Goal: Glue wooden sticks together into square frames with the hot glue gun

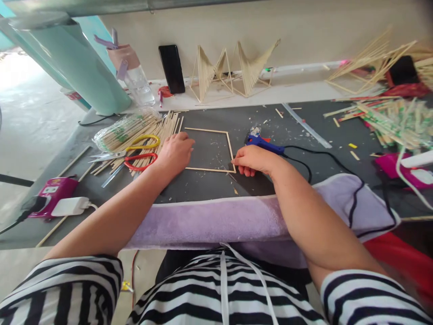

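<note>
On the dark tabletop lies a three-sided frame of thin wooden sticks (206,130), its left side open. My right hand (252,160) pinches the frame's right-hand stick near the lower corner, thumb and forefinger closed on it. My left hand (176,152) is curled, back upward, at the frame's left side beside a spread of loose sticks (169,124). Its fingertips are mostly hidden, so what they hold cannot be made out. Scissors (141,151) with one yellow and one red handle lie on the sticks, left of that hand. A blue glue gun (265,144) rests just beyond my right hand.
Several stick models (250,74) stand along the back ledge near a phone (172,68). A bottle (135,83) is at back left. Pink power strips (56,194) sit at both sides. A lilac towel (209,221) covers the front edge; wrapped sticks (389,122) lie right.
</note>
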### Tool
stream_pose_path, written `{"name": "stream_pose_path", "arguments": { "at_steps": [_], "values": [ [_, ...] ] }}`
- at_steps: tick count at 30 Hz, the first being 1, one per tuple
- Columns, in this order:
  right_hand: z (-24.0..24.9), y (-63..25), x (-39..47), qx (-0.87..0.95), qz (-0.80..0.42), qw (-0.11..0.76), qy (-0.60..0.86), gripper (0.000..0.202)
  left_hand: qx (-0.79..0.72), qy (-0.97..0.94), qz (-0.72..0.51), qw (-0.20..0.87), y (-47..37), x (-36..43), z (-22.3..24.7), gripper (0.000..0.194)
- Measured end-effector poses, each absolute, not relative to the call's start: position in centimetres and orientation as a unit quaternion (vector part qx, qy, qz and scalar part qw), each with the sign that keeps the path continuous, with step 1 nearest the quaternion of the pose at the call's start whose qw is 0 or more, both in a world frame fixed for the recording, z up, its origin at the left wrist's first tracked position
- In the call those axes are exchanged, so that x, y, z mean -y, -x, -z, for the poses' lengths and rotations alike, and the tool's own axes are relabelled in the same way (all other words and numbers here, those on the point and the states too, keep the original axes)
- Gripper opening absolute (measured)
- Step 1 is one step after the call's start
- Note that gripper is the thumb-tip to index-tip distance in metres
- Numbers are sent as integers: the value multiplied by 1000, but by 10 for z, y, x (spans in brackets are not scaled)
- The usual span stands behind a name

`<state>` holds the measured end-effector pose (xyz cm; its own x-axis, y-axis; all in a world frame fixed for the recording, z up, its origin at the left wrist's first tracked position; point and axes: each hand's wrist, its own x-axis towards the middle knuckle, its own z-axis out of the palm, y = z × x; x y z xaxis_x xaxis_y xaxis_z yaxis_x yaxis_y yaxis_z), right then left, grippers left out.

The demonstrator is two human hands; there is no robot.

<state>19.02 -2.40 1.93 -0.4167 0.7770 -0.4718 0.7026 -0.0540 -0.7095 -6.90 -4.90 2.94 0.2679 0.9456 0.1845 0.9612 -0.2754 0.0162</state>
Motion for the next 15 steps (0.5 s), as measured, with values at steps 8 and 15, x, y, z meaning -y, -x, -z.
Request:
{"name": "stream_pose_path", "arguments": {
  "at_steps": [8,15],
  "values": [
    [-23,-191,24,711,-450,42,539,23,449,868,202,-61,38,66,-16,21],
    [-23,-196,23,716,-407,73,562,8,432,874,198,-99,31,73,-12,14]
  ]
}}
